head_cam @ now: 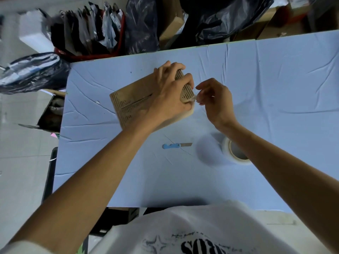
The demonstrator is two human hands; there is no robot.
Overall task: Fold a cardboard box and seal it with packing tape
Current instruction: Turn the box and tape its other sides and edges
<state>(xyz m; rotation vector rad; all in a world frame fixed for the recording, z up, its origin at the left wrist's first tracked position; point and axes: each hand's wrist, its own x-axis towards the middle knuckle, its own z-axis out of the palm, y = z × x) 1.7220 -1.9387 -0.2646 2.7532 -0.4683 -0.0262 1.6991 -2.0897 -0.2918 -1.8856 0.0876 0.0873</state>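
A small brown cardboard box (128,101) with dark printed text lies on the blue table (266,79). My left hand (170,92) presses down on its right half, fingers curled over the far edge. My right hand (214,99) is just right of the box and pinches a strip of clear tape (194,99) stuck at the box's right end. A roll of clear packing tape (233,151) lies flat on the table under my right forearm. A blue-handled utility knife (176,145) with its blade out lies in front of the box.
Black plastic bags (220,21), a red bin of flat mailers (88,33) and brown cartons crowd the space behind the table. An open carton (53,110) sits on the floor at the left, with another black bag (31,70) beyond it.
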